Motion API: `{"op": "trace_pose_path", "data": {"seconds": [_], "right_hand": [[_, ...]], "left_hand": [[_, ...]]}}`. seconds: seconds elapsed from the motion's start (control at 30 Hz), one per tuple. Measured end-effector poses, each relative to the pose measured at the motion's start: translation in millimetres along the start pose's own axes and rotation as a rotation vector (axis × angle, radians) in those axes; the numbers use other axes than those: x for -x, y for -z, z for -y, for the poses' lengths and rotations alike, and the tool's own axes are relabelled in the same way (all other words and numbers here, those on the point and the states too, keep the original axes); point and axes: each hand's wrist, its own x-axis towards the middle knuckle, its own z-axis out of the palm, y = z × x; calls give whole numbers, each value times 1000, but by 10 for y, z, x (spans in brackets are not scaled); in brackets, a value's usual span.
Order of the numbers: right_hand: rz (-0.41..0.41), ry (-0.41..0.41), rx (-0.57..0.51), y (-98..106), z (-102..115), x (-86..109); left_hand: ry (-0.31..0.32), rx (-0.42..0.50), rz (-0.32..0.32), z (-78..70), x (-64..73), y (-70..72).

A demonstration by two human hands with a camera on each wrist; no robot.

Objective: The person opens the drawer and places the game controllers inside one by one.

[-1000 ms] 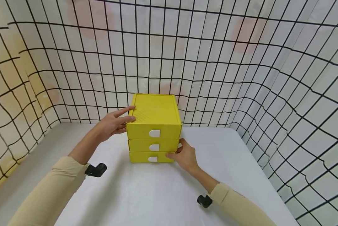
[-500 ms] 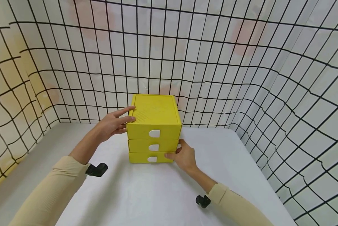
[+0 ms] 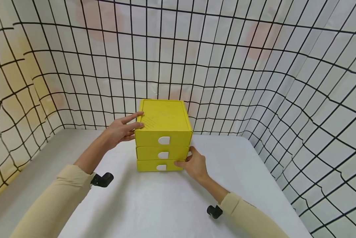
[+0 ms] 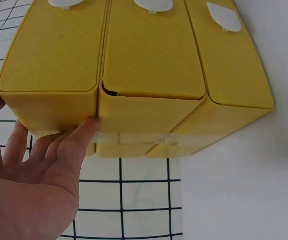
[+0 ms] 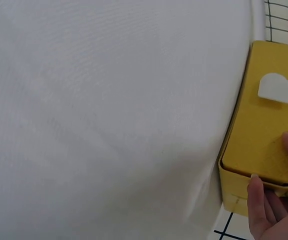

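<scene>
A yellow three-drawer storage box (image 3: 166, 114) stands on the white-covered table, each drawer front bearing a white tab (image 3: 164, 140). My left hand (image 3: 117, 132) touches its upper left edge, two digits reaching onto the lid and the others against the side wall. The left wrist view shows the fingers nearly straight along the top section. At the lower right corner, my right hand (image 3: 195, 167) grips the box, thumb on the bottom drawer (image 5: 258, 135) and the other fingers bent round the side. A narrow gap shows along that drawer front's edge in the right wrist view.
Black wire grid (image 3: 178, 71) panels rise at the back and both sides, with white sheeting behind them. White cloth (image 3: 166, 205) covers the table in front of the box. A small black camera (image 3: 102, 179) sits at each wrist.
</scene>
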Motion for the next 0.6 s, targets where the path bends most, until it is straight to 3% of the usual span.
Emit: {"op": "trace_pose_path", "data": {"seconds": [0.6], "right_hand": [[0,11,-8,-37,3,83]], "left_hand": [[-46,-189,-33,70,4,-35]]}}
